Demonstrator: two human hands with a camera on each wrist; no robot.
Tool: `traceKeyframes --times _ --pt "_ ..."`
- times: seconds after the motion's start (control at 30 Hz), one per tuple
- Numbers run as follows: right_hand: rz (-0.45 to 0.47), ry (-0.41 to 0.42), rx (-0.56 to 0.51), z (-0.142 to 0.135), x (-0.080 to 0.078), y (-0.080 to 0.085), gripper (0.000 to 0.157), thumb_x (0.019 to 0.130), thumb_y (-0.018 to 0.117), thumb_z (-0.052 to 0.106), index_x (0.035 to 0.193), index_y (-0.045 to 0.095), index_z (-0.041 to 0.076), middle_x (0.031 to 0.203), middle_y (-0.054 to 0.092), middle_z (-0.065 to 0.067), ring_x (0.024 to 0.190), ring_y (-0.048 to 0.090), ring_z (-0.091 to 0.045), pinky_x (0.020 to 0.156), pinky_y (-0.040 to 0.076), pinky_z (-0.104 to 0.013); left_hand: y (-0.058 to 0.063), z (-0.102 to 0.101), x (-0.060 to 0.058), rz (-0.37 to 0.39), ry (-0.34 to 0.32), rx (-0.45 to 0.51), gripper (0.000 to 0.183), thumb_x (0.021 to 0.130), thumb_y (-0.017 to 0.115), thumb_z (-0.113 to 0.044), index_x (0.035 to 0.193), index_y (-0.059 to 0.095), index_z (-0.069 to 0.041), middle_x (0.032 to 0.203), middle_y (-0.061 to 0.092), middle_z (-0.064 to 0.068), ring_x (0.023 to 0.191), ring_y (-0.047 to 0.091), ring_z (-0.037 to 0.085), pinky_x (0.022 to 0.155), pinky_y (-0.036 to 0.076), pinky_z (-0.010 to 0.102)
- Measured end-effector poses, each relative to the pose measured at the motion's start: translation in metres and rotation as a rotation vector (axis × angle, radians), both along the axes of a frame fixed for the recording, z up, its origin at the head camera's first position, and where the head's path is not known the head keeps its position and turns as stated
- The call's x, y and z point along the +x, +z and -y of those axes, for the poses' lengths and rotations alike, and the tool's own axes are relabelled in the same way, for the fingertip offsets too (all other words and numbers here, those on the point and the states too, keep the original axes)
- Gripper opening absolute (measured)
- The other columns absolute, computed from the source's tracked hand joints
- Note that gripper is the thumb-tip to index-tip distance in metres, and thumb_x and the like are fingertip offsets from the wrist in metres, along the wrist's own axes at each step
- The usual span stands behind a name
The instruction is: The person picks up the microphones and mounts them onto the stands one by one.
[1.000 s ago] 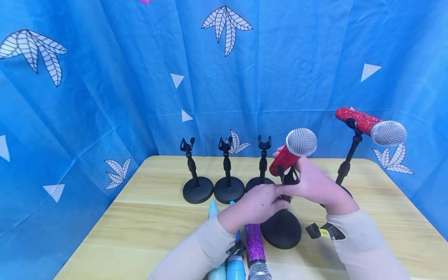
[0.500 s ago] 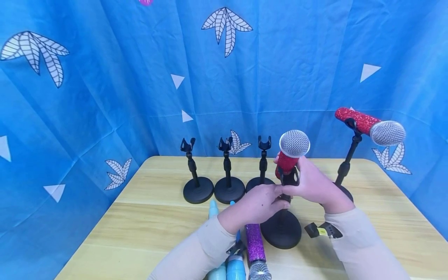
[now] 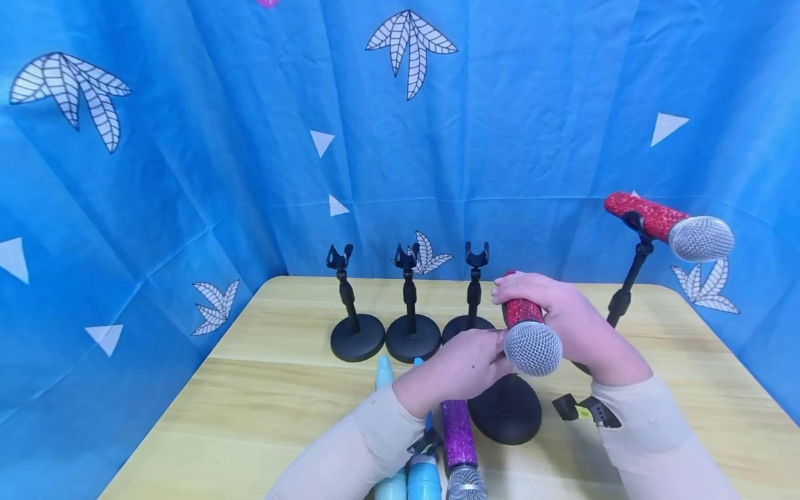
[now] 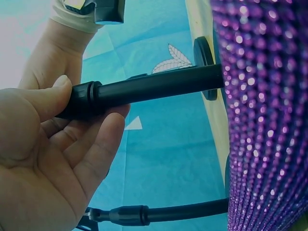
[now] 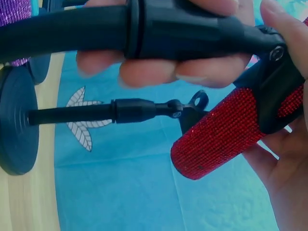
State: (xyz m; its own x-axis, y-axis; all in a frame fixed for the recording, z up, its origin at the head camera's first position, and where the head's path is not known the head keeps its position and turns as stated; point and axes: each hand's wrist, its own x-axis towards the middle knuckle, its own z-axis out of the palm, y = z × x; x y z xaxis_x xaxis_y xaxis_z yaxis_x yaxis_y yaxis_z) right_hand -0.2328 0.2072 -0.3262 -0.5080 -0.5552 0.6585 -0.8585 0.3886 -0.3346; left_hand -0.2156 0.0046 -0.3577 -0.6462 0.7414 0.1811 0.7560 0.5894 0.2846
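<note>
My left hand (image 3: 459, 368) grips the upper pole of a black microphone stand (image 4: 159, 86), thumb on one side and fingers on the other in the left wrist view. The stand's round base (image 3: 506, 417) sits on the table. My right hand (image 3: 575, 330) holds a glittery red microphone (image 5: 216, 134) at the top of that stand. In the right wrist view, the stand's black clip (image 5: 276, 103) wraps its handle. Its silver mesh head (image 3: 533, 348) tilts down toward me, overlapping the pole in the head view.
At the right another red microphone (image 3: 653, 215) rests in a taller stand. Three bare stands (image 3: 346, 298) line the back. A purple microphone (image 3: 459, 437) and pale blue, long objects (image 3: 423, 479) lie in front, partly under my left sleeve. A blue curtain (image 3: 531, 139) hangs behind.
The red microphone in my right hand has tipped forward and down; its mesh head swung from above the clip to below it. My left hand has kept its grip on the pole.
</note>
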Motion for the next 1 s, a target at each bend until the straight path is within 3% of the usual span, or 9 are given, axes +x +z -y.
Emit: traceKeyframes --times 0.13,0.27,0.37,0.5,0.63,0.8,1.0 --pt "0.018 -0.004 0.014 0.0 0.0 0.0 0.071 0.058 0.099 0.004 0.121 0.07 0.02 0.132 0.064 -0.002 0.128 0.054 -0.028 0.102 0.044 -0.022 0.0 0.0 0.0 0.01 -0.001 0.016 0.018 0.102 0.063 -0.028 0.118 0.064 -0.02 0.103 0.07 -0.011 0.096 0.064 0.0 0.085 0.048 0.015" --pt "0.083 -0.02 0.033 0.002 0.001 0.0 0.081 0.063 0.099 0.016 0.135 0.063 0.022 0.135 0.059 0.001 0.126 0.053 -0.021 0.098 0.05 -0.033 -0.001 0.001 -0.001 0.023 0.001 0.039 0.015 0.102 0.063 -0.027 0.115 0.067 -0.02 0.102 0.07 -0.012 0.096 0.064 -0.001 0.085 0.048 0.015" --pt "0.081 -0.008 0.031 0.005 0.001 0.001 0.08 0.065 0.098 0.019 0.136 0.062 0.021 0.134 0.059 0.001 0.124 0.053 -0.019 0.096 0.051 -0.038 -0.001 0.003 -0.001 0.01 -0.005 0.035 0.018 0.103 0.062 -0.027 0.118 0.066 -0.019 0.104 0.07 -0.01 0.099 0.064 0.001 0.087 0.048 0.016" --pt "-0.017 0.024 0.016 0.008 0.001 0.001 0.064 0.062 0.099 0.011 0.118 0.069 0.017 0.124 0.065 -0.001 0.124 0.054 -0.025 0.101 0.047 -0.041 0.0 0.003 -0.001 -0.006 -0.011 0.015 0.022 0.104 0.059 -0.025 0.122 0.065 -0.013 0.107 0.071 -0.005 0.1 0.065 0.006 0.088 0.049 0.018" --pt "-0.146 0.019 0.031 0.011 0.001 0.001 0.057 0.057 0.098 0.007 0.107 0.071 0.015 0.116 0.068 -0.002 0.121 0.056 -0.028 0.105 0.041 -0.046 0.0 0.003 -0.001 0.011 0.0 0.016 0.023 0.103 0.059 -0.023 0.124 0.066 -0.013 0.111 0.071 -0.006 0.101 0.065 0.005 0.09 0.048 0.018" --pt "-0.282 0.042 0.037 0.015 0.002 0.001 0.052 0.061 0.093 0.005 0.107 0.071 0.015 0.116 0.067 -0.007 0.121 0.056 -0.033 0.111 0.035 -0.051 0.0 0.002 0.0 -0.004 0.016 0.014 0.022 0.103 0.06 -0.021 0.123 0.067 -0.013 0.111 0.071 -0.005 0.102 0.066 0.005 0.091 0.048 0.018" --pt "-0.318 0.067 0.021 0.015 0.002 0.0 0.049 0.065 0.087 -0.002 0.108 0.07 0.012 0.118 0.066 -0.011 0.123 0.055 -0.036 0.114 0.029 -0.058 0.0 0.002 -0.001 -0.01 0.014 0.01 0.024 0.104 0.059 -0.018 0.125 0.066 -0.012 0.111 0.072 -0.002 0.102 0.067 0.008 0.091 0.049 0.019"
